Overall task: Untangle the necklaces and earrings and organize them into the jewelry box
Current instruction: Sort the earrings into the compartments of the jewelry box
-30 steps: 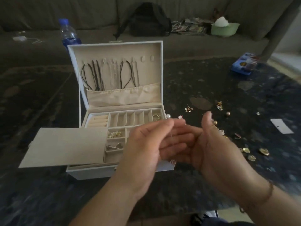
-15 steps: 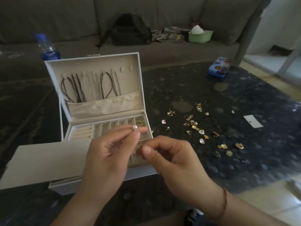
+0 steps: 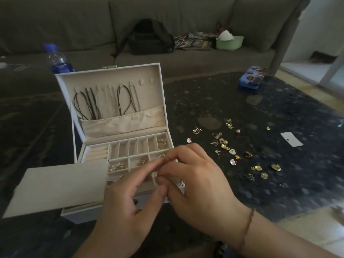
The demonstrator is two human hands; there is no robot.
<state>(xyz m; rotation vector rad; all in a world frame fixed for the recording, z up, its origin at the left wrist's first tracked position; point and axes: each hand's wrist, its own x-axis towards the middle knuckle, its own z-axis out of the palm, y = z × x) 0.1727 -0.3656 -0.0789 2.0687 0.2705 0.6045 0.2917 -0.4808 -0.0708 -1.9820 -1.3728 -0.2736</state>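
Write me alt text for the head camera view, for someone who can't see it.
Two hands, left hand and right hand, meet fingertip to fingertip over an open white jewelry box, seemingly working something too small to make out. Dark cord necklaces hang inside its lid, and loose gold earrings lie scattered on the dark table to the right.

Grey-green sofa (image 3: 167, 25) behind dark speckled table (image 3: 242, 101)

The dark speckled bench (image 3: 214, 101) carries the open jewelry box (image 3: 119, 127), scattered earrings (image 3: 232, 151), a white card (image 3: 291, 139), and what looks like a blue tin (image 3: 252, 77).
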